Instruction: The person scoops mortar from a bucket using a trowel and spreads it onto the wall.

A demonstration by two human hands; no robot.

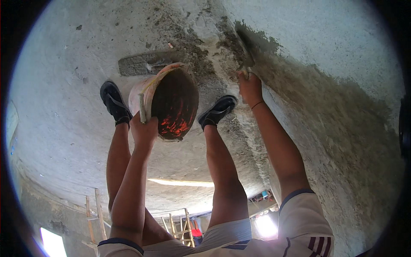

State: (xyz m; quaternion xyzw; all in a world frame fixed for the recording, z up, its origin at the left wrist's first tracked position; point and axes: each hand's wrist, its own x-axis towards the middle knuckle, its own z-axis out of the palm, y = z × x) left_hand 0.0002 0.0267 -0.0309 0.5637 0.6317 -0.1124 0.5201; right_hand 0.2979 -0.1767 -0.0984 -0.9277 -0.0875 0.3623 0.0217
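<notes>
A pale pinkish bucket [139, 92] stands tilted on the floor between my feet, its mouth turned to the right. Grey residue coats its inside, with bright red streaks low down. My left hand [144, 128] is closed on the bucket at its near rim, by the handle grip. At the foot of the wall, my right hand [250, 88] grips a trowel [245, 49] by its handle, the blade pointing away from me along the wall. Just beyond the bucket lies a flat, mortar-caked float [135, 65], partly hidden by the bucket.
The wall [334, 94] on the right carries a damp, darker plaster band along its lower part. Crumbs of mortar [201, 55] litter the floor along its foot. My sandalled feet [219, 110] flank the bucket. Wooden frames [184, 227] stand behind me.
</notes>
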